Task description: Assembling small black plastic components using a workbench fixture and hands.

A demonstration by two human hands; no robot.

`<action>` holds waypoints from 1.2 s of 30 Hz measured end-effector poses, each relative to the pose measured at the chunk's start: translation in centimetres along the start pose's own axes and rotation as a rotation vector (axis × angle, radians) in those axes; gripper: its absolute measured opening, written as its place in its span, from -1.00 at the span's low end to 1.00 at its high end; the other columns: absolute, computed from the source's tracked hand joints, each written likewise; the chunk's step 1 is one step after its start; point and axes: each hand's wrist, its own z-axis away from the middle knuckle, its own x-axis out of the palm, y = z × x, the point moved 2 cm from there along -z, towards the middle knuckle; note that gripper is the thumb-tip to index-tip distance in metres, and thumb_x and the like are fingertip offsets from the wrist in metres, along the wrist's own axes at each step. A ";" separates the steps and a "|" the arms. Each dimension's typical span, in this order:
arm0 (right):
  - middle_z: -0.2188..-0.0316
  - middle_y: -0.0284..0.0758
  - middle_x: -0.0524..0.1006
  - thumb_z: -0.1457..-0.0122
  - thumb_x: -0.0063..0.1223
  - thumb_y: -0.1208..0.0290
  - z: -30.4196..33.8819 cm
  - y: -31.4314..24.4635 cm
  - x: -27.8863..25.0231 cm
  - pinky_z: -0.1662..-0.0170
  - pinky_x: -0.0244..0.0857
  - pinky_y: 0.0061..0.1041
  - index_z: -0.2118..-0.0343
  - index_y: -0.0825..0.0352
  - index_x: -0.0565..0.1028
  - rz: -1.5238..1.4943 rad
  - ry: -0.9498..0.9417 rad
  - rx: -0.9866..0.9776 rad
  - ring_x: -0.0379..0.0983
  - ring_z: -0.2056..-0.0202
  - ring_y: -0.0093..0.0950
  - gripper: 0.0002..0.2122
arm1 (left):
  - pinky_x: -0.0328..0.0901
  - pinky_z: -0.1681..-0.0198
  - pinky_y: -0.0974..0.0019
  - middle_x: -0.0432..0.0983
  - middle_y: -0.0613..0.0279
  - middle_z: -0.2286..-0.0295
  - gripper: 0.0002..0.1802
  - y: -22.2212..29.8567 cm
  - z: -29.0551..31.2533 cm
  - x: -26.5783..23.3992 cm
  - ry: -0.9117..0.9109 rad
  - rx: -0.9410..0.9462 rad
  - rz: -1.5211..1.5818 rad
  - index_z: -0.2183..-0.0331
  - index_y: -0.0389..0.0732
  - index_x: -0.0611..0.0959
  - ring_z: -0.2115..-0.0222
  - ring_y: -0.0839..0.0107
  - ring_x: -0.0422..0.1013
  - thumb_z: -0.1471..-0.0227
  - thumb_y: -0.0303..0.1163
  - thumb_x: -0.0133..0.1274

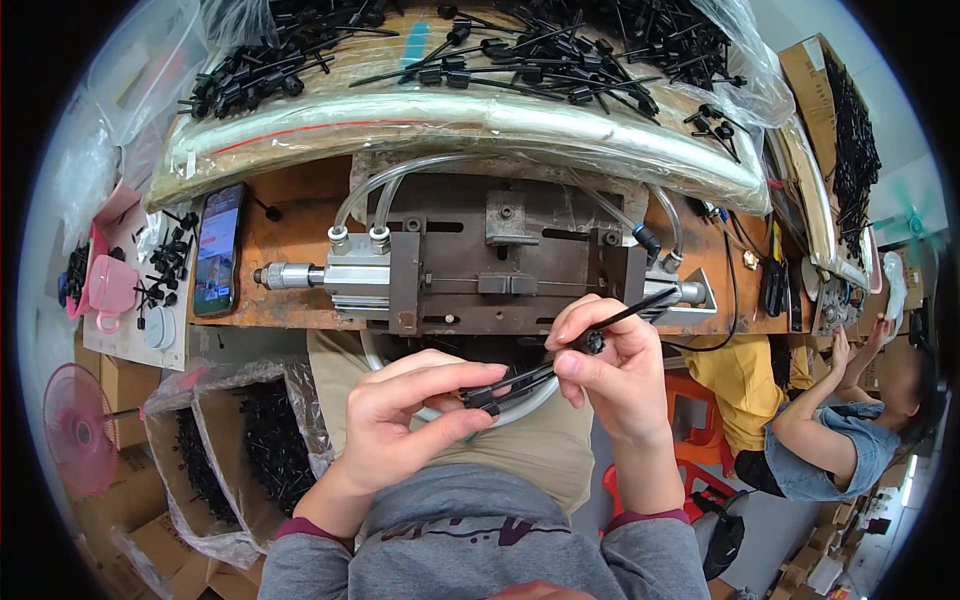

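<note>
My left hand [400, 412] pinches thin black plastic rods with a ribbed cylindrical head [480, 398] between thumb and fingers. In my right hand [628, 372] is another black rod with a round toothed knob [595, 342], its stem sticking out up and to the right. The rods of both hands meet between them, above my lap; I cannot tell how many there are or whether they are joined. Just beyond my fingers a dark metal clamping fixture [450, 290] lies on the bench, with a silver air cylinder [358, 280] at its left end.
Many similar black rods [560, 75] lie on a plastic-wrapped raised ledge [470, 125]. Clear air hoses [375, 185] arch behind the fixture. A phone [218, 250] and a pink cup [110, 285] are left. Plastic-lined boxes [225, 440] stand low left. Another person [835, 435] works at right.
</note>
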 end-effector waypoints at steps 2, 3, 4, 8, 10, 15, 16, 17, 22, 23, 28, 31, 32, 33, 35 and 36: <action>0.32 -0.30 0.48 -0.03 0.21 0.70 0.1 0.0 -0.3 0.52 0.31 -0.73 0.28 0.43 0.51 0.027 0.040 -0.043 0.44 0.51 -0.64 -0.82 | 0.43 0.38 0.51 0.58 0.03 0.28 -0.61 0.0 0.2 0.0 0.005 0.005 -0.036 0.16 -0.37 0.66 0.35 0.43 0.54 0.14 -0.69 0.24; 0.32 -0.29 0.48 -0.03 0.21 0.71 0.2 0.0 -0.4 0.52 0.31 -0.72 0.28 0.44 0.51 0.041 0.060 -0.064 0.44 0.51 -0.63 -0.82 | 0.43 0.38 0.51 0.58 0.04 0.29 -0.62 0.0 0.3 0.0 0.018 0.010 -0.039 0.17 -0.36 0.66 0.34 0.42 0.54 0.15 -0.69 0.25; 0.32 -0.28 0.47 -0.02 0.19 0.73 0.3 0.0 -0.5 0.53 0.31 -0.71 0.28 0.44 0.51 0.035 0.096 -0.093 0.44 0.51 -0.62 -0.82 | 0.43 0.38 0.52 0.58 0.04 0.29 -0.63 0.1 0.3 0.0 0.030 0.016 -0.040 0.19 -0.36 0.67 0.33 0.41 0.54 0.15 -0.70 0.25; 0.31 -0.24 0.46 -0.03 0.15 0.76 1.0 -0.4 -0.6 0.53 0.31 -0.70 0.27 0.47 0.51 0.157 0.227 -0.296 0.44 0.52 -0.60 -0.81 | 0.43 0.38 0.50 0.58 0.04 0.29 -0.65 0.1 0.6 0.0 0.106 0.046 -0.035 0.23 -0.35 0.68 0.34 0.42 0.53 0.19 -0.70 0.26; 0.32 -0.25 0.46 -0.04 0.14 0.76 1.5 -0.7 -0.4 0.54 0.30 -0.70 0.26 0.48 0.52 0.191 0.226 -0.223 0.44 0.53 -0.60 -0.81 | 0.43 0.37 0.47 0.58 0.04 0.29 -0.64 0.1 0.8 -0.1 0.126 0.092 -0.092 0.25 -0.35 0.69 0.34 0.39 0.53 0.22 -0.68 0.30; 0.31 -0.13 0.52 -0.06 0.12 0.68 1.8 1.0 0.7 0.65 0.23 -0.67 0.21 0.51 0.51 0.065 0.115 0.032 0.38 0.62 -0.58 -0.80 | 0.45 0.30 0.35 0.60 0.08 0.31 -0.61 0.3 0.6 0.5 0.023 0.283 -0.329 0.29 -0.31 0.70 0.32 0.29 0.55 0.31 -0.61 0.37; 0.30 -0.11 0.54 -0.07 0.13 0.66 1.7 1.0 1.1 0.64 0.23 -0.67 0.23 0.51 0.50 0.014 0.070 0.099 0.39 0.63 -0.58 -0.82 | 0.45 0.30 0.36 0.60 0.08 0.32 -0.62 0.5 0.5 0.7 0.005 0.304 -0.362 0.29 -0.31 0.70 0.32 0.29 0.54 0.30 -0.60 0.37; 0.35 -0.15 0.54 -0.09 0.14 0.63 1.6 0.8 1.7 0.65 0.20 -0.68 0.26 0.52 0.49 0.006 0.070 0.161 0.38 0.64 -0.60 -0.85 | 0.45 0.30 0.36 0.60 0.09 0.32 -0.63 0.5 0.5 0.8 -0.014 0.325 -0.396 0.29 -0.31 0.71 0.32 0.29 0.54 0.29 -0.60 0.36; 0.44 -0.26 0.49 -0.12 0.14 0.63 1.3 1.6 1.7 0.66 0.14 -0.70 0.32 0.51 0.49 -0.039 0.033 0.147 0.37 0.65 -0.64 -0.91 | 0.48 0.36 0.35 0.62 0.10 0.31 -0.61 0.8 0.6 1.2 -0.051 0.340 -0.468 0.28 -0.28 0.72 0.37 0.30 0.58 0.29 -0.49 0.38; 0.45 -0.27 0.49 -0.12 0.14 0.64 1.3 1.6 1.7 0.66 0.14 -0.70 0.33 0.50 0.49 -0.036 0.036 0.141 0.36 0.66 -0.64 -0.91 | 0.48 0.36 0.36 0.62 0.10 0.32 -0.62 0.7 0.6 1.0 -0.062 0.353 -0.474 0.28 -0.28 0.72 0.37 0.30 0.58 0.29 -0.49 0.38; 0.45 -0.28 0.48 -0.11 0.15 0.65 1.4 1.6 1.5 0.66 0.13 -0.70 0.37 0.49 0.48 0.048 0.106 0.137 0.33 0.68 -0.65 -0.92 | 0.48 0.33 0.36 0.61 0.09 0.29 -0.63 0.4 0.3 0.6 -0.018 0.401 -0.569 0.29 -0.27 0.73 0.36 0.30 0.57 0.29 -0.48 0.37; 0.53 -0.40 0.51 -0.12 0.20 0.58 1.5 1.4 1.1 0.61 0.18 -0.75 0.36 0.43 0.52 0.081 0.129 0.122 0.35 0.62 -0.74 -0.93 | 0.48 0.31 0.35 0.60 0.07 0.26 -0.64 -0.1 -0.2 1.2 0.082 0.364 -0.654 0.30 -0.28 0.73 0.34 0.30 0.56 0.29 -0.49 0.36; 0.53 -0.40 0.51 -0.12 0.20 0.59 1.6 1.3 0.8 0.61 0.17 -0.75 0.37 0.43 0.52 0.097 0.148 0.099 0.34 0.63 -0.75 -0.93 | 0.47 0.31 0.34 0.58 0.03 0.19 -0.64 -0.5 -0.4 1.3 0.060 0.391 -0.670 0.32 -0.31 0.72 0.33 0.29 0.55 0.31 -0.51 0.35; 0.54 -0.40 0.51 -0.12 0.21 0.59 1.7 1.4 0.6 0.62 0.15 -0.75 0.38 0.43 0.52 0.113 0.167 0.076 0.33 0.63 -0.75 -0.93 | 0.47 0.31 0.34 0.57 0.02 0.17 -0.64 -0.7 -0.7 1.3 0.035 0.416 -0.724 0.32 -0.32 0.71 0.33 0.28 0.55 0.32 -0.51 0.35; 0.55 -0.39 0.51 -0.09 0.22 0.62 1.9 1.3 0.0 0.65 0.12 -0.75 0.40 0.44 0.52 0.159 0.206 0.006 0.32 0.65 -0.76 -0.93 | 0.46 0.32 0.35 0.56 0.00 0.14 -0.65 -1.1 -1.6 1.3 -0.017 0.466 -0.829 0.33 -0.34 0.70 0.35 0.27 0.54 0.33 -0.52 0.34; 0.57 -0.40 0.50 -0.09 0.22 0.62 2.1 1.1 -0.1 0.65 0.11 -0.75 0.40 0.44 0.52 0.181 0.228 0.006 0.31 0.66 -0.76 -0.93 | 0.44 0.32 0.38 0.54 0.00 0.10 -0.66 -1.9 -1.6 1.3 -0.018 0.486 -0.898 0.33 -0.34 0.68 0.36 0.27 0.54 0.30 -0.50 0.31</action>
